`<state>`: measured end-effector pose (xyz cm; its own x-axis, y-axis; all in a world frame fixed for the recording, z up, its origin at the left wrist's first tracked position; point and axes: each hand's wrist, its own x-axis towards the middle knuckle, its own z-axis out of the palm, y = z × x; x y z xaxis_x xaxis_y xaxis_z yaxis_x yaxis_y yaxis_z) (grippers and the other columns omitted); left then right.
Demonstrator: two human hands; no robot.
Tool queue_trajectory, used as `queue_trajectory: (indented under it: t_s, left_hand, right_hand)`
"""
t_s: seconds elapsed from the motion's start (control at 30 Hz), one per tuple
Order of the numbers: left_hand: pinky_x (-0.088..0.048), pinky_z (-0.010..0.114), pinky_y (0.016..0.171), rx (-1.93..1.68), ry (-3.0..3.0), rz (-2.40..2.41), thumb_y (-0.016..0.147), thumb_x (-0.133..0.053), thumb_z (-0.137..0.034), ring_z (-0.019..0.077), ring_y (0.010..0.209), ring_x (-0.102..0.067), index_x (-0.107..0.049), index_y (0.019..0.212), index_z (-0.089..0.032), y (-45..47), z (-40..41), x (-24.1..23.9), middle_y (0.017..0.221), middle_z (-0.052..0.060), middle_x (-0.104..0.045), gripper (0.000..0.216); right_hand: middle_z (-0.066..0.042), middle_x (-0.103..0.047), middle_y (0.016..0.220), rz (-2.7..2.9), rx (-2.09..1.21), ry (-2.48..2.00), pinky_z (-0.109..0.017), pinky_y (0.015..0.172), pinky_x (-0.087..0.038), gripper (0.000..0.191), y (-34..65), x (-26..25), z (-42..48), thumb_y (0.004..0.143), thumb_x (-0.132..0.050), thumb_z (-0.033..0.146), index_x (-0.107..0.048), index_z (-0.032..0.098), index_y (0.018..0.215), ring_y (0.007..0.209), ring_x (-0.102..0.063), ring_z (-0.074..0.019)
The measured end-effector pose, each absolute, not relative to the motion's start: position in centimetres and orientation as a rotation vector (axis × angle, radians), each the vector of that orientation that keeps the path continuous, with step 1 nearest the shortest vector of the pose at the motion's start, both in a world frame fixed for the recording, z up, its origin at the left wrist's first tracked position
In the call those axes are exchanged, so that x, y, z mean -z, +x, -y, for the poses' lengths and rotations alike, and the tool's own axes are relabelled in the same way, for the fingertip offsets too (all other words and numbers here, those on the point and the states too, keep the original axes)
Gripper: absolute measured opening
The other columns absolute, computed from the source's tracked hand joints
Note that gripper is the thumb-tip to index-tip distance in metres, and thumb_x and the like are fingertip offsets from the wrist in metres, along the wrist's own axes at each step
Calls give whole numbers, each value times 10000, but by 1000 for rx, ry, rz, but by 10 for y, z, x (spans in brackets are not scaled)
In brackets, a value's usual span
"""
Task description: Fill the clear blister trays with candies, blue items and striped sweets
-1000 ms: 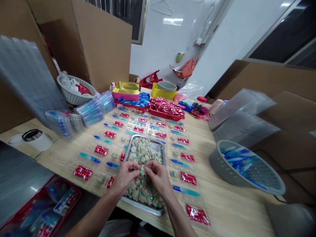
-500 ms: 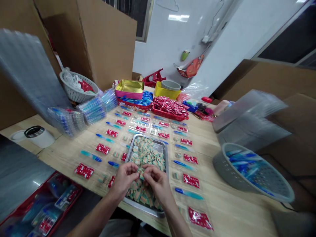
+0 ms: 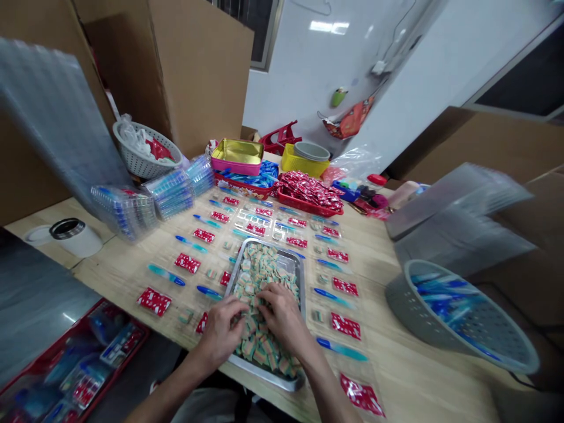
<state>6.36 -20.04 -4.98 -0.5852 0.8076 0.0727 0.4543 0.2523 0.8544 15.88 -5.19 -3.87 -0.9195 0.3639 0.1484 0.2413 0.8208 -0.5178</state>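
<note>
A metal tray (image 3: pixel 298 265) full of small striped wrapped pieces (image 3: pixel 268 270) lies on the wooden table right in front of me. Both my hands are down in the near half of its pile. My left hand (image 3: pixel 222 330) has its fingers curled into the pieces, and my right hand (image 3: pixel 284 317) bends its fingers onto the pile beside it, the fingertips almost meeting. What either hand grips is hidden among the pieces. Clear blister packs, each with a red packet (image 3: pixel 187 262) and a blue pen (image 3: pixel 166 274), lie in rows on both sides of the tray.
A grey basket (image 3: pixel 409 317) of blue pens stands at the right, with stacked clear trays (image 3: pixel 458 211) behind it. At the back are a red tray of red packets (image 3: pixel 308 191), a gold tin (image 3: pixel 238 154) and a white basket (image 3: pixel 141 167). Blister stacks (image 3: pixel 170 194) stand at the left; a red crate (image 3: pixel 88 370) sits below the table edge.
My hands held one striped piece pinched between them above the tray; both have dropped into the pile. The view has shifted slightly left.
</note>
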Motion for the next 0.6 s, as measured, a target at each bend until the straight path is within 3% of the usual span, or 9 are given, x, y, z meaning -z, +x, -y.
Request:
queue_trajectory:
  t_s: [0.17, 0.3, 0.47, 0.6]
  left_hand:
    - [-467, 274, 750, -1202, 1306, -2123, 730, -469, -36, 182, 845, -600, -662, 881, -169, 67, 201, 54, 910, 65, -631, 279]
    - [-475, 285, 788, -1279, 1376, -2116, 753, -465, -43, 185, 874, -602, -641, 909, -160, 67, 202, 60, 915, 72, -648, 262]
    - [-481, 275, 720, -1333, 1402, -2150, 770, -481, -73, 165, 780, -588, -561, 1089, -151, 69, 208, 70, 908, 69, -633, 339]
    - [-465, 268, 695, -1283, 1376, -2169, 770, -474, -67, 157, 748, -566, -531, 1099, -163, 69, 211, 73, 874, 48, -612, 347]
  right_hand:
    - [-33, -616, 820, 2777, -700, -388, -317, 753, -387, 198, 158, 40, 50, 888, -524, 147, -677, 205, 777, 826, -539, -191]
    - [-41, -620, 811, 2602, -879, -403, -298, 724, -404, 232, 163, 41, 50, 923, -464, 174, -637, 185, 769, 775, -545, -173]
    - [-28, -628, 797, 2634, -954, -365, -296, 731, -398, 187, 167, 37, 62, 912, -503, 187, -651, 199, 799, 769, -552, -166]
    - [-17, -623, 769, 2752, -910, -277, -310, 765, -375, 207, 167, 34, 75, 916, -477, 141, -637, 199, 798, 767, -548, -165]
